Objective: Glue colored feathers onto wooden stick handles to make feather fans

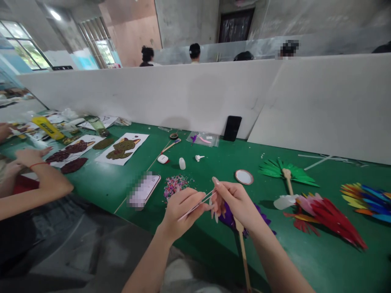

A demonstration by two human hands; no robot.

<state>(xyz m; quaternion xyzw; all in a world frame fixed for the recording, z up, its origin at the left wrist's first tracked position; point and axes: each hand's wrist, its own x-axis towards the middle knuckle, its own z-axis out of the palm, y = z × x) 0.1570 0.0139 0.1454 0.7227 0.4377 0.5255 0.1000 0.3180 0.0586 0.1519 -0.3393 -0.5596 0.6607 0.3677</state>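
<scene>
My left hand (185,209) is closed around a pair of slim pale tweezers (200,206), their tips pointing up and right. Those tips reach the fingers of my right hand (240,201), whose thumb and forefinger are pinched together; whatever lies between them is too small to make out. Beneath my right hand, partly hidden, is a purple feather-like piece (227,217) with a wooden handle (242,252). A heap of multicoloured small bits (175,185) lies just beyond my left hand.
Left of the heap is a phone (145,191); a small white bottle (182,163) and a round lid (244,177) stand farther back. Green (275,171), red (334,219) and blue-yellow (369,199) feather-like pieces lie right. Another person's arm (45,175) rests at left.
</scene>
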